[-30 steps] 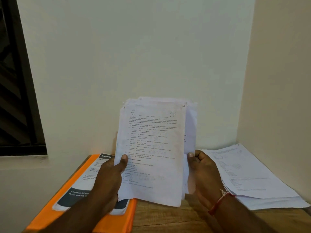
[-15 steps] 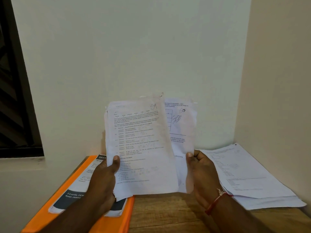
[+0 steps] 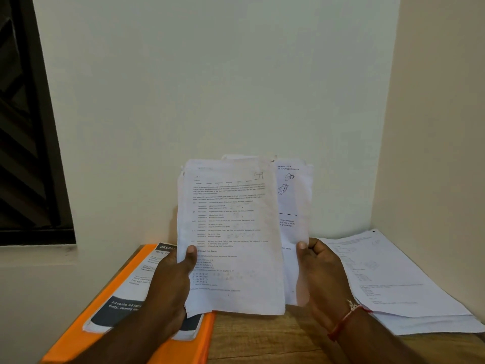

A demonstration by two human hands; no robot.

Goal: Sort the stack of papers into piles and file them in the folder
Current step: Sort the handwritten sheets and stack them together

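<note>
My left hand (image 3: 170,282) pinches the front sheaf of white printed paper (image 3: 231,232) at its 8 o'clock edge: thumb pressed on the face, the other fingers hidden behind. My right hand (image 3: 322,274) pinches the rear white sheets (image 3: 294,200) at their 4 o'clock edge, thumb in front, fingers curled behind. Both are held upright above the brown wooden table (image 3: 262,337), the front sheaf overlapping the rear sheets.

A handwritten mark sits at 1 o'clock on each top page; the body text is too small to read.

- 7 o'clock: flat orange plastic folder (image 3: 86,334), carrying a white-and-dark-grey printed leaflet (image 3: 131,285) headed "DRESS…", lower band "2-3 combs".
- 4 o'clock: loose pile of white printed papers (image 3: 393,279) lying flat.
- Right wrist: red thread wristband (image 3: 343,321).
</note>
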